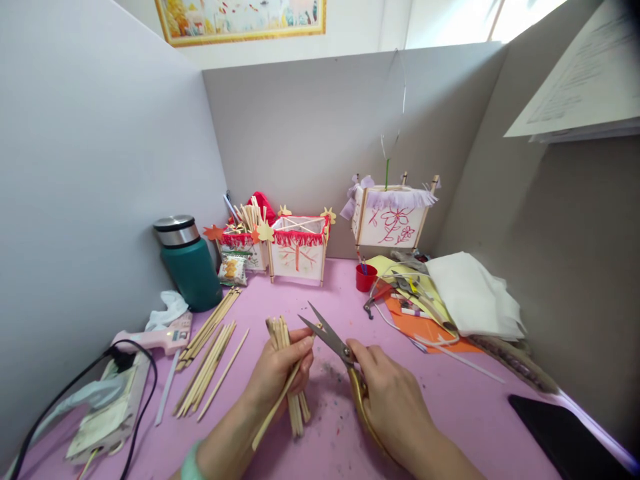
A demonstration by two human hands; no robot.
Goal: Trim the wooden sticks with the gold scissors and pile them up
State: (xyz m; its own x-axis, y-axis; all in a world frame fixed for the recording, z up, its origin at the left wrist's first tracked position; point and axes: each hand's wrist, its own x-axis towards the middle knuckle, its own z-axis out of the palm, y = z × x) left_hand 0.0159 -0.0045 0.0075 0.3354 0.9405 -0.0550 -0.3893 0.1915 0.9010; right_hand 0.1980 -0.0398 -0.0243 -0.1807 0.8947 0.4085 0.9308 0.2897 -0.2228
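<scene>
My left hand (277, 373) grips a bundle of flat wooden sticks (277, 337), and a longer loose stick (274, 417) slants down across the palm. My right hand (393, 403) is closed around the gold handles of a pair of scissors (330, 337). The steel blades stand open and point up and to the left. Their tips are beside the top of the bundle, with a narrow gap between. Part of the bundle is hidden by my left fingers.
Cut sticks (205, 370) lie on the pink table (320, 440) at left, near a pink glue gun (160, 337) and its black cord. Paper lanterns (299, 247) (387, 217), a green flask (189, 263), a red cup (366, 277), and paper sheets (473, 295) stand beyond my hands.
</scene>
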